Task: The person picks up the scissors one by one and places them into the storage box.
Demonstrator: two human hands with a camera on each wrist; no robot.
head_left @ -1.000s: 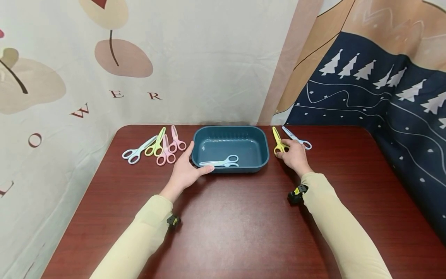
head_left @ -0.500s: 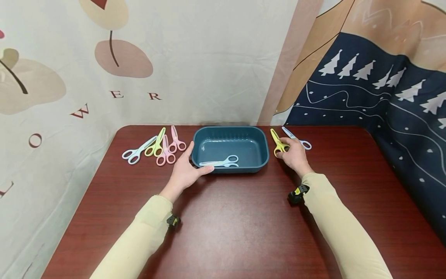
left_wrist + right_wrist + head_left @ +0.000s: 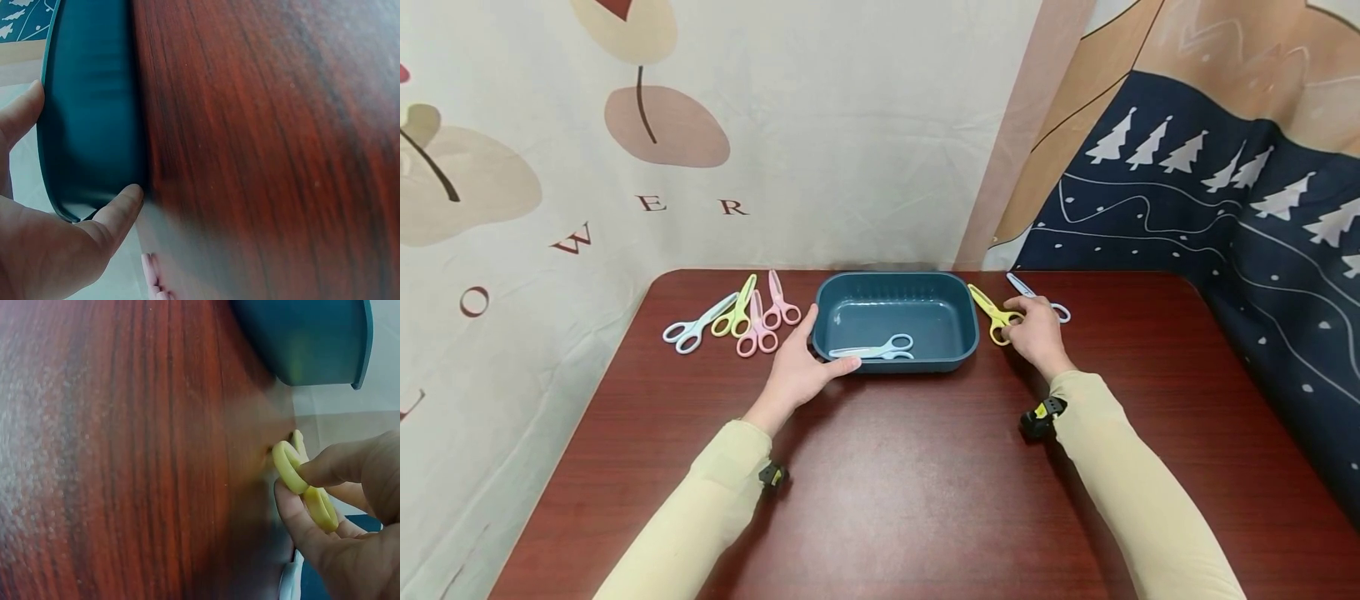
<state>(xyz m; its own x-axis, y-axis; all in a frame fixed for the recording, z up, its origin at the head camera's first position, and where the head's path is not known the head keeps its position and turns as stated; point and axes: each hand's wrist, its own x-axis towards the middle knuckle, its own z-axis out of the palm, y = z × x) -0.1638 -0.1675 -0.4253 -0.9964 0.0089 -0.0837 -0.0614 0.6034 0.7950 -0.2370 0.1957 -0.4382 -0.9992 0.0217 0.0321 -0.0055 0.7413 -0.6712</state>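
A blue-green bin (image 3: 955, 360) stands at the table's far side with light blue scissors (image 3: 880, 347) lying in it. My left hand (image 3: 796, 371) is spread at its front left corner. The thumb touches the front rim and a finger touches the wall, as the left wrist view shows. My right hand (image 3: 1036, 333) pinches yellow scissors (image 3: 988, 308) by the handle loops (image 3: 287, 467), right of the bin. Their tip points toward the bin's right side. More light blue scissors (image 3: 1021, 285) lie just behind the right hand, partly hidden by it.
Left of the bin, several scissors lie close together: a light blue pair (image 3: 694, 327), a yellow-green pair (image 3: 737, 312) and two pink pairs (image 3: 757, 329). A printed cloth (image 3: 850, 167) hangs behind the dark red wooden table (image 3: 910, 483).
The yellow scissors have swung so that their tip moved left toward the bin, while my right hand shifted slightly. My left hand and the bin stay where they were.
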